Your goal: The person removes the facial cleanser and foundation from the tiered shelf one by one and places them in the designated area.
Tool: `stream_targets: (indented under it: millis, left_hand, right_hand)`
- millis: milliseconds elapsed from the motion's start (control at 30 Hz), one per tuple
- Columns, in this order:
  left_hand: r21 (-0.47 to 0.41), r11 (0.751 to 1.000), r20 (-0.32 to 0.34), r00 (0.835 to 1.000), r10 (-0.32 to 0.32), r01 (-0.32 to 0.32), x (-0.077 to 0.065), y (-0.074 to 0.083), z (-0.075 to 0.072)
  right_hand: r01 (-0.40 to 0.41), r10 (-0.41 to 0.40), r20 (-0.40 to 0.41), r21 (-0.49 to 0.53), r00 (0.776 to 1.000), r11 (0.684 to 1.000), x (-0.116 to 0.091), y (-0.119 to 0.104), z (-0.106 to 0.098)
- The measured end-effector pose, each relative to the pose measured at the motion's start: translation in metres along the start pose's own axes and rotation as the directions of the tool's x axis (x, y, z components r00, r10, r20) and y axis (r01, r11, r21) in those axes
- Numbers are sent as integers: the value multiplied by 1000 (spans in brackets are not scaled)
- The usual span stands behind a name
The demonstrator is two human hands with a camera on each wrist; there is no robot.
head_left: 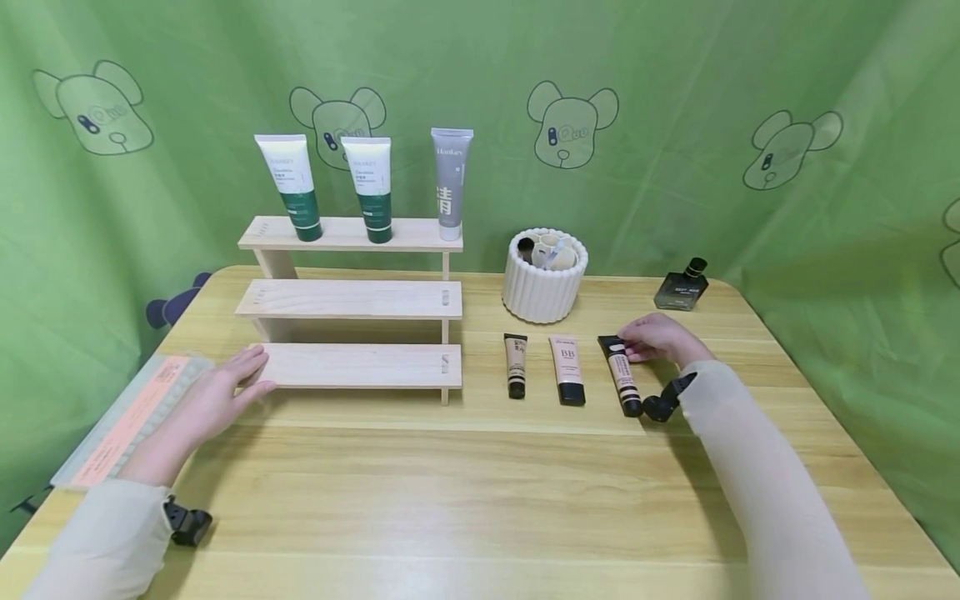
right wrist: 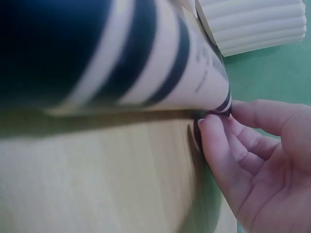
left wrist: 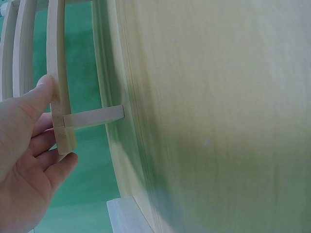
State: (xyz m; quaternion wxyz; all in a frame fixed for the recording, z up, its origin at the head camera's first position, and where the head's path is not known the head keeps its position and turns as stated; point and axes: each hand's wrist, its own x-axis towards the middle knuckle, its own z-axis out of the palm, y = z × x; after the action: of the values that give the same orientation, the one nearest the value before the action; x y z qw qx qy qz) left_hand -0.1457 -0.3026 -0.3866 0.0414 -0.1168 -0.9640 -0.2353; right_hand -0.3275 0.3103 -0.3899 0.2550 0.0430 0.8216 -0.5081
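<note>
On the right of the head view, my right hand [head_left: 660, 340] pinches the flat far end of a black and pink squeeze tube [head_left: 623, 377]. Thumb and forefinger meet at that end in the right wrist view, while the tube's black cap looms close to the camera. A small beige tube [head_left: 516, 365] and a pink BB cream tube [head_left: 567, 367] lie to its left. My left hand [head_left: 225, 387] grips the left end of the lowest step of a three-step wooden shelf [head_left: 360, 367]. Its thumb [left wrist: 40, 92] lies on the plank, with fingers curled around the underside.
Two white-and-green tubes [head_left: 369, 187] and a grey tube [head_left: 452, 183] stand on the top step. Behind the lying tubes is a white ribbed holder [head_left: 542, 287] with brushes. A dark perfume bottle [head_left: 681, 287] stands back right. A flat clear-and-pink package [head_left: 123, 425] lies at left.
</note>
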Motion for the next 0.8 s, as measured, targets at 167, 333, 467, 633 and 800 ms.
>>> stream_targets:
  millis: [167,333,467,633,800]
  left_hand:
    - [0,1000,0,1000,4,-4,0,0,0]
    - [2,1000,0,1000,6,-6,0,1,-1]
    - [1,1000,-3,1000,9,-9,0,1,-1]
    - [7,1000,-10,1000,17,-17,0,0,-1]
    - [8,1000,-9,1000,17,-17,0,0,-1]
  right_hand:
    - [9,-9,-4,4,1000,1000,0,1,-1]
    - [16,-16,-5,16,1000,1000,0,2,-3]
    - [22,-22,0,26,1000,999,-4,-1,-4]
    - [58,-58,-10,16,998,998,-14,-13,-7]
    - [130,-131,-45,-23,990,991,-25,-30,-10]
